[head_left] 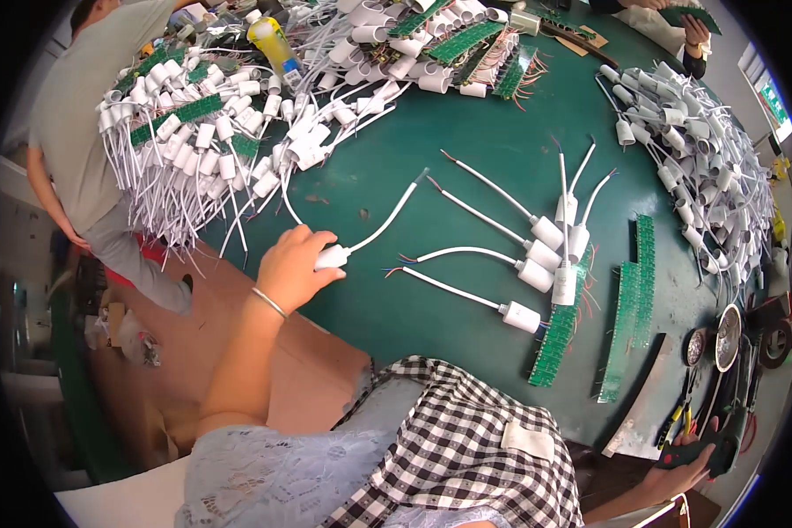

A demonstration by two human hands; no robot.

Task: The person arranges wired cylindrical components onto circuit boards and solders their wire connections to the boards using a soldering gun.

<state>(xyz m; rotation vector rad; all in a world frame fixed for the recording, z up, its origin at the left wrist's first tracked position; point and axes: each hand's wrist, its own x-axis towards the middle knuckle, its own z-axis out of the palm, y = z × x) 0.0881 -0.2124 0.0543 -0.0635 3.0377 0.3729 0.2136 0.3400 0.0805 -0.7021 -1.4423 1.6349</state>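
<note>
Currently left hand [295, 264] clamps white socket [333, 256] at centre-left on green table [431, 167]; its wire runs up-right. Right hand [682, 458], lower right, grips a black tool [722, 444], farther off.

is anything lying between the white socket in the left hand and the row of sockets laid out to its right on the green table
Nothing visible does. The left hand holds a white socket with lead, and only bare green table lies between it and the laid-out row of sockets.

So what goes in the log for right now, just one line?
left hand: holds white lamp socket on green table | right hand: grips dark tool at table edge
</note>
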